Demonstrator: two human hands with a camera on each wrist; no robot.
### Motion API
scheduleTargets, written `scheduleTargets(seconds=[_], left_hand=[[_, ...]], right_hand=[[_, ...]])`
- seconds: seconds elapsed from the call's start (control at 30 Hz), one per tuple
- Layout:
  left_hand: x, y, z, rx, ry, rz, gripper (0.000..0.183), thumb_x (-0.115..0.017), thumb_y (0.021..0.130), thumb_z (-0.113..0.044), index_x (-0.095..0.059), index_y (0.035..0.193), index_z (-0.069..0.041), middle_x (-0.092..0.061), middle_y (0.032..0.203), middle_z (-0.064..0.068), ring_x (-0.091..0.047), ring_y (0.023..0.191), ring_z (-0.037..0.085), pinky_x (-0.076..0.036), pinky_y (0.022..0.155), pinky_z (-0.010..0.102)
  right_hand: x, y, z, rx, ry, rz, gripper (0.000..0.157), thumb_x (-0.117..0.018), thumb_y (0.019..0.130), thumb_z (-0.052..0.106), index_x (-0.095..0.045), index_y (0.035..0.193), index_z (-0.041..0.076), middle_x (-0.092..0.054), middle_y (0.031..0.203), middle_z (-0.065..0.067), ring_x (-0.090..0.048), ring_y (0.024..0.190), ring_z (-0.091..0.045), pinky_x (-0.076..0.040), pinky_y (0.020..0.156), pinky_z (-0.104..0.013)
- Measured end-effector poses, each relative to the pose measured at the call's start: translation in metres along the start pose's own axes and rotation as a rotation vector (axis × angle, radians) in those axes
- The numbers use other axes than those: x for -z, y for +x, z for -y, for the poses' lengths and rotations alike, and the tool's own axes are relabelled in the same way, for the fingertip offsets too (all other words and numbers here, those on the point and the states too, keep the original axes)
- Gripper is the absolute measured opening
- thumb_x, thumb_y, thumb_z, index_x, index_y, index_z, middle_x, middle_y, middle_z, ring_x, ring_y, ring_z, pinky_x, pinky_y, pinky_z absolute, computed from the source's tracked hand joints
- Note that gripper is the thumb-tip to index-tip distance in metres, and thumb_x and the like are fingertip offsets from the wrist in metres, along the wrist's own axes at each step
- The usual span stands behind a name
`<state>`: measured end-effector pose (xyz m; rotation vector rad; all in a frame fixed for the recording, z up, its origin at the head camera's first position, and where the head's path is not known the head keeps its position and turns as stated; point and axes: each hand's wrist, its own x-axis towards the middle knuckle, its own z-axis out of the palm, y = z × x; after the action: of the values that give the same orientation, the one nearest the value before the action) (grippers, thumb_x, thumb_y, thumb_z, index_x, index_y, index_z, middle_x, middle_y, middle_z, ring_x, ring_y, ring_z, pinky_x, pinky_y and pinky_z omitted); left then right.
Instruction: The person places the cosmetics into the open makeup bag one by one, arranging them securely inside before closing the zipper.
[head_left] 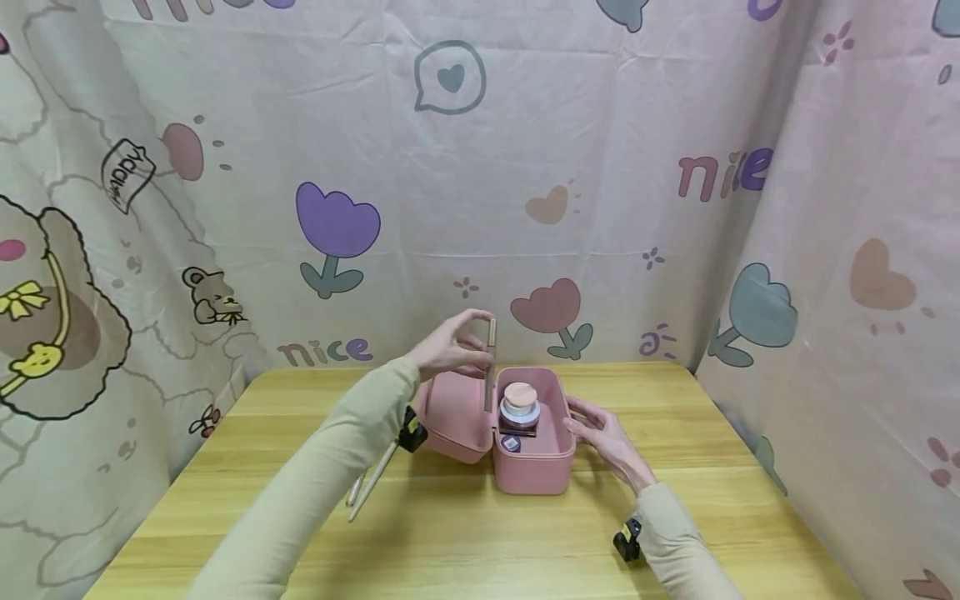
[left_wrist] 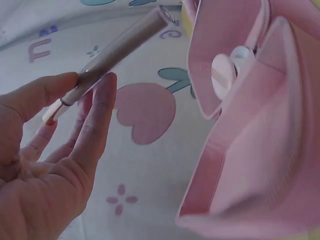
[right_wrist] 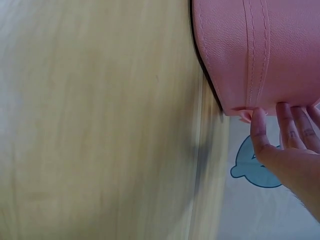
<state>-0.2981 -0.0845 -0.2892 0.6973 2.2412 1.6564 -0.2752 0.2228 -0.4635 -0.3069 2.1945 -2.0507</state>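
Note:
My left hand (head_left: 455,346) pinches a slim brownish cosmetic tube (left_wrist: 122,52) with a pale gold end, holding it upright over the hinge side of a pink makeup case (head_left: 532,477). The case's lid (head_left: 453,408) lies folded open to the left. Inside its body are a round jar (head_left: 520,415) topped by a pale pink round piece (head_left: 520,394), a dark flat item under it, and a small dark item (head_left: 511,444) with a light square. My right hand (head_left: 603,433) touches the case's right wall, its fingertips along the leather-like side in the right wrist view.
Thin pale sticks (head_left: 372,483) lie on the wooden table (head_left: 465,550) left of the case, partly behind my left forearm. Small black wrist cameras (head_left: 627,540) sit at both sleeves. A patterned curtain (head_left: 450,167) surrounds the table at the back and sides.

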Motion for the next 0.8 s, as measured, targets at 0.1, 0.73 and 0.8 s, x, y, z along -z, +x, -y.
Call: scheduleTargets(seconds=[0.1,0.73,0.8], left_hand=[[-0.009,0.014,0.003,0.04,0.027,0.036,0.071,-0.065,0.089,0.011,-0.035,0.15,-0.009,-0.066,0.102,0.023,-0.07,0.076,0.017,-0.063,0.084,0.046],[-0.071,0.051,0.049,0.099,0.467,0.174,0.062,-0.067,0.084,0.012,-0.04,0.138,-0.004,-0.069,0.105,0.028,-0.07,0.088,0.031,-0.06,0.079,0.029],[-0.075,0.05,0.054,0.081,0.491,0.193,0.061,-0.069,0.082,0.013,-0.043,0.136,-0.003,-0.07,0.104,0.028,-0.07,0.089,0.031,-0.06,0.079,0.028]], right_hand=[[0.0,0.0,-0.001,0.004,0.003,0.01,0.064,-0.06,0.1,0.013,-0.031,0.154,-0.005,-0.035,0.157,-0.029,-0.038,0.145,-0.046,-0.055,0.1,-0.031],[0.002,0.001,-0.002,0.032,-0.023,0.029,0.063,-0.058,0.101,0.013,-0.03,0.154,-0.007,-0.032,0.159,-0.028,-0.037,0.145,-0.046,-0.054,0.103,-0.037],[0.002,0.001,-0.002,0.033,-0.022,0.031,0.063,-0.058,0.101,0.013,-0.03,0.154,-0.007,-0.032,0.159,-0.028,-0.037,0.145,-0.047,-0.055,0.102,-0.036]])
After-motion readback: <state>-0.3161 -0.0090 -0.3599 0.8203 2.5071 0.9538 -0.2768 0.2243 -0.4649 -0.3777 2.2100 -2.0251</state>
